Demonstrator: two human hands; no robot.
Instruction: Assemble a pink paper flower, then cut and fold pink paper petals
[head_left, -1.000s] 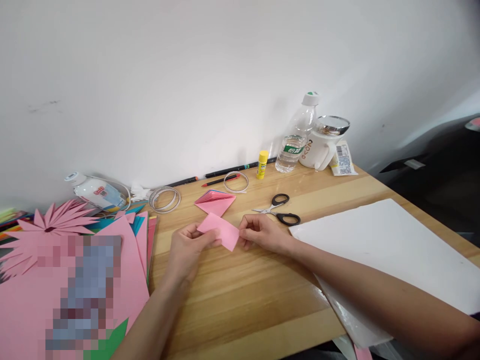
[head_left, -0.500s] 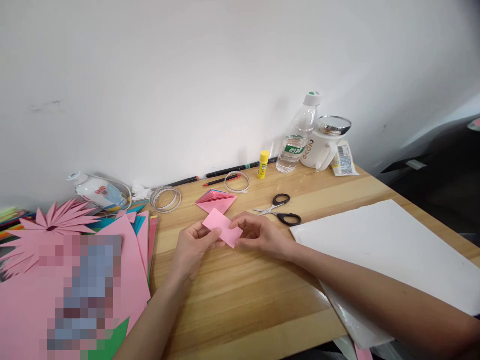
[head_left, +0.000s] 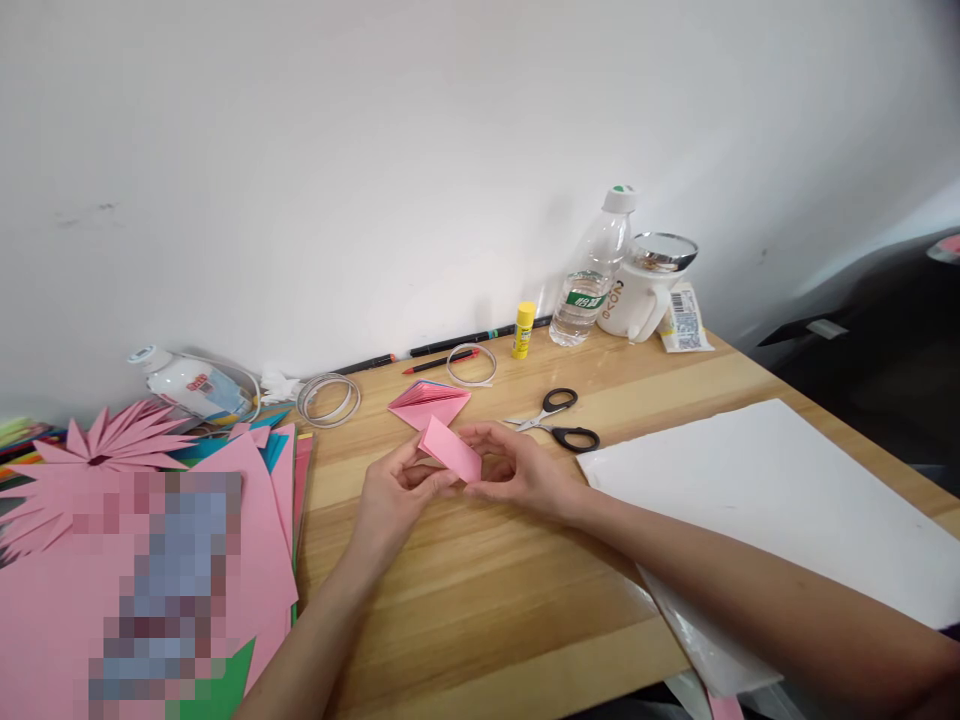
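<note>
A small piece of folded pink paper (head_left: 453,452) is held up between my two hands, over the wooden table. My left hand (head_left: 397,490) grips its left and lower edge, thumb along the bottom. On the other side, my right hand (head_left: 517,468) pinches the right edge between thumb and fingers. Just beyond the paper lies a stack of folded pink paper pieces (head_left: 431,402), with a bluish layer at its top. Black-handled scissors (head_left: 559,420) rest, blades apart, beyond my right hand.
Along the wall stand a yellow glue stick (head_left: 523,332), a water bottle (head_left: 589,275) and a white mug (head_left: 637,300). Tape rolls (head_left: 328,402) and pens lie nearby. Coloured paper sheets (head_left: 262,520) and a pink paper star (head_left: 97,440) cover the left; a white sheet (head_left: 780,510) lies right.
The pink paper has tilted in my hands and now shows a narrower face with a folded edge. My left thumb has slid from its face down to the lower edge.
</note>
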